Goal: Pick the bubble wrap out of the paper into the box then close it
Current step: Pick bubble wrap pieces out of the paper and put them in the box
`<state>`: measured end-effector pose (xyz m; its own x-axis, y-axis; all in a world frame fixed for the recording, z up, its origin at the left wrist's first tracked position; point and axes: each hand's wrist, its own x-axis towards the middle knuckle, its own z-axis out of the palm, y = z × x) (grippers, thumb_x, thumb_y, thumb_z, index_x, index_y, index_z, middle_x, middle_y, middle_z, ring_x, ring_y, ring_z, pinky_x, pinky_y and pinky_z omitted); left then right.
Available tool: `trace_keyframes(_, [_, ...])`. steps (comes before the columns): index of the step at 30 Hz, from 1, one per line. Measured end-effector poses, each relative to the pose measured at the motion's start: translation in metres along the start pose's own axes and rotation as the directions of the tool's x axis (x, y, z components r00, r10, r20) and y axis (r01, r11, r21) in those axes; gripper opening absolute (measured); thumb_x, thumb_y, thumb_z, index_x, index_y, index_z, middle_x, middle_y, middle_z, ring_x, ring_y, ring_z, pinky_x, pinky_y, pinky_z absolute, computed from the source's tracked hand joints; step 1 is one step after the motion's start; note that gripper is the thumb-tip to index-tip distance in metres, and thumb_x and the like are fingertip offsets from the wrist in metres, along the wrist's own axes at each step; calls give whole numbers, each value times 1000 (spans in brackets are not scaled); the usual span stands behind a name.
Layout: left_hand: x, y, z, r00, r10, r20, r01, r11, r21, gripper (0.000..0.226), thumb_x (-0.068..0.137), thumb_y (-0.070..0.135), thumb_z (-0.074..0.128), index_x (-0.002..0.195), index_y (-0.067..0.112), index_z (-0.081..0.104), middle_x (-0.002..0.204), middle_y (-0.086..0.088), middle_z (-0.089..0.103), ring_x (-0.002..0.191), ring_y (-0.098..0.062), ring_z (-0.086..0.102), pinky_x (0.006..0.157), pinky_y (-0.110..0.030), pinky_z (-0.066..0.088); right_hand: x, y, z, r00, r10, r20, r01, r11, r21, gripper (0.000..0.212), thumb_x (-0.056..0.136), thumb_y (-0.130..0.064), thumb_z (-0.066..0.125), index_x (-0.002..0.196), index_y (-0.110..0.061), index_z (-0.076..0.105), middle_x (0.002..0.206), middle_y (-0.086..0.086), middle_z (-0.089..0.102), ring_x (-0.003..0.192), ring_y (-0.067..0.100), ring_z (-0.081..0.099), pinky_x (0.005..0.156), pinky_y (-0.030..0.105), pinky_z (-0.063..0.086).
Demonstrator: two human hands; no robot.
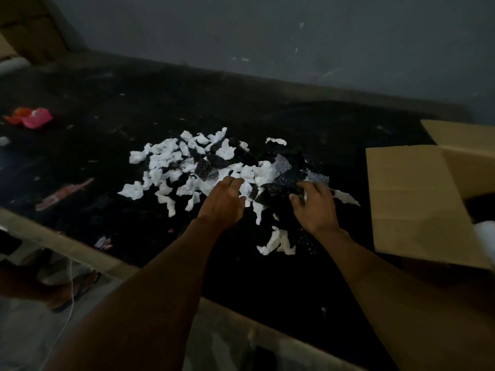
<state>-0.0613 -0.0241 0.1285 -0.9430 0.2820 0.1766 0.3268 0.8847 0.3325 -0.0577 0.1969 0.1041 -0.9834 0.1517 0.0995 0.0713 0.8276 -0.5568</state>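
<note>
A heap of white crumpled paper scraps (166, 159) lies on the black table, mixed with dark, dotted bubble wrap pieces (207, 167). My left hand (223, 202) reaches into the near side of the heap, fingers curled down over paper; whether it grips anything I cannot tell. My right hand (314, 204) has its fingertips closed on a dark bubble wrap piece (284, 184) at the heap's right edge. The open cardboard box (407, 199) stands at the right, one flap folded toward me, its inside mostly out of frame.
A pink and orange object (33, 117) lies at the far left of the table (281, 285). A pinkish strip (63, 194) lies left of the heap. Loose paper scraps (277, 243) sit near my right wrist. A grey wall runs behind the table.
</note>
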Motion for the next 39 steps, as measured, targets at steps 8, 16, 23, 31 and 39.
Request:
trace_keyframes(8, [53,-11,45,992,89,92,-82,993,-79,38,92,14,55,129,5,52,128,-14,54,115,-30,53,98,-37,44,26,20,37,994,3,-107,-12,996,-84,33,90,-26,56,121,-15,59,130,16,50,117,40,47,95,49,44])
trace_keyframes(16, [109,-1,88,880,438,182,-434,899,-66,85,80,69,54,150,32,21,155,-8,24,142,-29,19,115,-46,21,78,42,26,972,221,-79,-228,969,-96,52,90,-14,56,140,-16,42,154,13,24,132,41,32,105,47,33])
trace_keyframes(23, [150,-10,129,774,549,316,-546,831,-106,81,81,52,65,147,19,32,132,-13,49,124,-33,41,109,-41,32,126,66,37,950,291,112,-278,954,-115,76,89,-25,55,153,-31,13,162,-1,5,144,34,19,114,50,25])
trace_keyframes(31, [153,-24,147,828,505,242,-459,860,-224,41,74,16,76,112,5,63,115,-16,47,109,-32,44,95,-35,42,129,76,67,912,393,114,-354,898,-261,71,87,-52,59,148,-38,26,145,9,36,132,40,34,111,49,27])
trace_keyframes(39, [158,-10,123,917,395,54,-353,869,-347,34,77,-8,61,111,-6,58,107,-26,60,99,-42,56,86,-50,50,132,70,57,939,341,-54,-341,940,2,15,80,-10,70,89,-5,59,110,17,48,94,34,52,86,32,42])
